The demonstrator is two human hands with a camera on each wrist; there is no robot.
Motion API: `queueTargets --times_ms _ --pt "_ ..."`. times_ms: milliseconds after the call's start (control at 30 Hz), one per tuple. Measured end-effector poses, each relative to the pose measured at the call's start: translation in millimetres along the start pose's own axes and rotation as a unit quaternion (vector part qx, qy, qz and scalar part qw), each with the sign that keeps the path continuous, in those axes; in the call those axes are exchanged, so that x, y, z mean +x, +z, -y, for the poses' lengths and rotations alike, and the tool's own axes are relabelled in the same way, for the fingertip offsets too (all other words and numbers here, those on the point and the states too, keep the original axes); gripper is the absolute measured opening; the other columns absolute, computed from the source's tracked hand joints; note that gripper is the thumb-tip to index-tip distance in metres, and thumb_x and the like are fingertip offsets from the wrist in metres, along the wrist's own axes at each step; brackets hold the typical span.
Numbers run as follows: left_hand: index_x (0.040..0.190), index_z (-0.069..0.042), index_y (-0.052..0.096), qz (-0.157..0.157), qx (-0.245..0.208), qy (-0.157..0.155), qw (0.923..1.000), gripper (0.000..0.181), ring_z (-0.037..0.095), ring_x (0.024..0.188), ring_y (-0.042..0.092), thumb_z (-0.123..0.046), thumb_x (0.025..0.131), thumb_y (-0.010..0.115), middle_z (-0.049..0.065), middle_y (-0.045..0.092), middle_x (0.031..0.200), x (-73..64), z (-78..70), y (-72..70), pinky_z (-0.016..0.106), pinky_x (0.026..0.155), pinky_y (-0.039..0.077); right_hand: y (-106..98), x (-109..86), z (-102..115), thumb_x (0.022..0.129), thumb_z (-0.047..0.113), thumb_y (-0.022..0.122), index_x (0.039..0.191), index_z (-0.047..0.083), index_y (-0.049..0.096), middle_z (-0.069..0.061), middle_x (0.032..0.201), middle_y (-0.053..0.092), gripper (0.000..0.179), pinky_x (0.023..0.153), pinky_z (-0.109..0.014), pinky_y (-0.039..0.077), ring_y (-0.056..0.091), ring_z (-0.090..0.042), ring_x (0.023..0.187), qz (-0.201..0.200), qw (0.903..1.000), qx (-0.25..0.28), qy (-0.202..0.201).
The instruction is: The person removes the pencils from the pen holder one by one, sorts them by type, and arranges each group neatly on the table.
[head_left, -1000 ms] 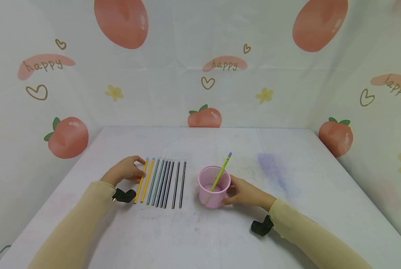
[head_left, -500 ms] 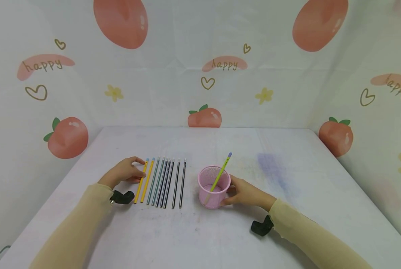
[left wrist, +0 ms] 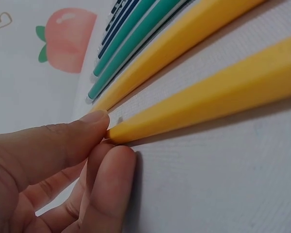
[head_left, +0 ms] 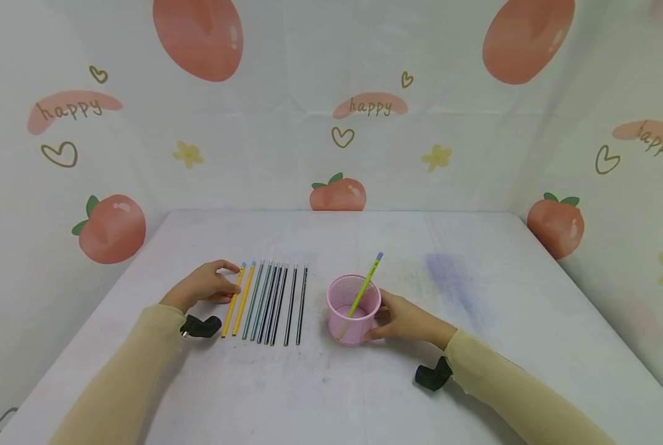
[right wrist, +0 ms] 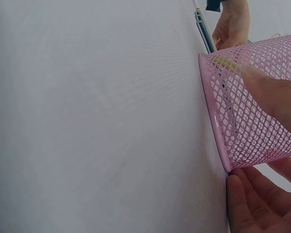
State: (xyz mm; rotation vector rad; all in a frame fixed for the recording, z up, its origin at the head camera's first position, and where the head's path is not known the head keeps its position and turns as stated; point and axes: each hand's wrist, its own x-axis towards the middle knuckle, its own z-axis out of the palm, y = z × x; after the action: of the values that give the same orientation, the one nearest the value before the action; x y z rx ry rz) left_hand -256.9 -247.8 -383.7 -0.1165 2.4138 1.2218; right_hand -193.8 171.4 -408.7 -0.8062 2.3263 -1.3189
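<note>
At the left end of a row of pencils, my left hand (head_left: pixel 202 286) pinches the outermost yellow pencil (head_left: pixel 229 314), which lies on the table. The left wrist view shows the thumb and fingertips meeting at this yellow pencil's (left wrist: pixel 208 99) far end. A second yellow pencil (head_left: pixel 243 304) lies just right of it. My right hand (head_left: pixel 412 318) grips a pink mesh pencil cup (head_left: pixel 356 332) from its right side, thumb near the base. The cup stands upright with one lime-green pencil (head_left: pixel 368 279) leaning in it. In the right wrist view the thumb lies against the mesh wall (right wrist: pixel 262 126).
Green pencils (head_left: pixel 252 309) and several dark pencils (head_left: pixel 292 306) lie side by side between the yellow ones and the cup. The white table (head_left: pixel 476 383) carries a bluish smudge (head_left: pixel 451 278) at the right. Printed cloth walls (head_left: pixel 287 148) enclose the back and sides.
My left wrist and sleeve have shifted slightly left, while the fingertips stay at the yellow pencil. The right hand and the cup have not moved.
</note>
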Motion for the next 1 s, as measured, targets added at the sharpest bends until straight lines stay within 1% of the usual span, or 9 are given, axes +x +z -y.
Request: queueTargets --times_ms 200,400,467,567,633,733,867,933,1000 --pt "0.14 0.0 0.037 -0.006 0.002 -0.01 0.9999 0.065 0.007 0.059 0.059 -0.01 0.086 0.072 0.006 0.061 0.086 -0.4 -1.2 1.0 0.019 0.058 0.055 0 -0.6 2 0.077 0.015 0.083 0.143 0.0 0.037 -0.017 0.134 0.055 0.082 0.102 -0.038 0.048 0.057 -0.034 0.121 0.0 1.0 -0.008 0.001" --pt "0.139 0.001 0.037 -0.002 0.002 -0.011 0.9999 0.066 0.007 0.061 0.06 -0.014 0.086 0.073 0.008 0.062 0.088 0.2 0.6 -1.8 0.021 0.06 0.056 1 0.3 3 0.076 0.017 0.083 0.144 0.003 0.037 -0.012 0.135 0.055 0.084 0.103 -0.039 0.047 0.057 -0.031 0.122 0.001 0.9999 0.009 0.014" --pt "0.139 0.003 0.037 -0.002 0.011 -0.009 0.9999 0.065 0.008 0.063 0.061 -0.016 0.087 0.072 0.009 0.063 0.09 -1.0 -0.2 -3.8 0.022 0.062 0.056 1 0.9 3 0.076 0.017 0.084 0.145 0.004 0.036 -0.011 0.136 0.055 0.085 0.103 -0.039 0.047 0.057 -0.03 0.122 0.001 0.9999 0.009 0.014" --pt "0.139 0.003 0.038 -0.014 0.04 -0.007 0.9991 0.064 0.01 0.069 0.062 -0.02 0.089 0.07 0.011 0.063 0.096 -4.1 -4.9 -7.3 0.024 0.067 0.057 1 1.1 2 0.076 0.018 0.084 0.145 0.004 0.036 -0.011 0.135 0.055 0.085 0.103 -0.039 0.047 0.057 -0.03 0.121 0.002 0.9999 0.007 0.013" --pt "0.139 0.003 0.038 -0.024 0.052 0.004 0.9983 0.063 0.015 0.077 0.064 -0.022 0.09 0.068 0.015 0.062 0.104 -6.5 -10.3 -9.5 0.027 0.073 0.058 1 0.9 2 0.076 0.018 0.084 0.145 0.004 0.036 -0.012 0.135 0.055 0.085 0.102 -0.04 0.048 0.058 -0.03 0.121 0.003 0.9999 0.006 0.012" --pt "0.141 0.004 0.036 -0.034 0.043 0.038 0.9978 0.062 0.027 0.093 0.065 -0.022 0.093 0.065 0.024 0.057 0.117 -10.9 -21.2 -10.5 0.034 0.083 0.058 1 0.6 1 0.076 0.018 0.084 0.144 0.004 0.037 -0.012 0.134 0.056 0.084 0.101 -0.04 0.048 0.058 -0.03 0.12 0.0 0.9999 0.001 0.014" --pt "0.143 0.003 0.034 -0.036 -0.014 0.089 0.9952 0.06 0.039 0.112 0.058 -0.021 0.096 0.061 0.028 0.05 0.13 -20.2 -39.0 -5.3 0.039 0.091 0.055 0 0.6 2 0.076 0.018 0.084 0.143 0.004 0.037 -0.011 0.134 0.056 0.083 0.101 -0.039 0.049 0.058 -0.03 0.12 -0.002 0.9999 0.001 0.017" --pt "0.144 0.001 0.035 -0.042 -0.044 0.116 0.9914 0.058 0.04 0.114 0.056 -0.02 0.096 0.061 0.028 0.05 0.131 -25.9 -48.3 0.3 0.038 0.092 0.055 0 0.4 2 0.076 0.017 0.083 0.144 0.002 0.037 -0.013 0.134 0.055 0.083 0.101 -0.038 0.049 0.058 -0.031 0.12 0.0 0.9999 -0.001 0.014" --pt "0.144 0.0 0.036 -0.047 -0.073 0.145 0.9856 0.058 0.039 0.116 0.055 -0.021 0.096 0.062 0.026 0.049 0.132 -31.6 -58.3 7.0 0.037 0.092 0.055 -1 -0.2 2 0.076 0.017 0.083 0.144 0.001 0.036 -0.014 0.134 0.055 0.084 0.101 -0.037 0.049 0.058 -0.032 0.12 0.002 0.9999 -0.004 0.011"
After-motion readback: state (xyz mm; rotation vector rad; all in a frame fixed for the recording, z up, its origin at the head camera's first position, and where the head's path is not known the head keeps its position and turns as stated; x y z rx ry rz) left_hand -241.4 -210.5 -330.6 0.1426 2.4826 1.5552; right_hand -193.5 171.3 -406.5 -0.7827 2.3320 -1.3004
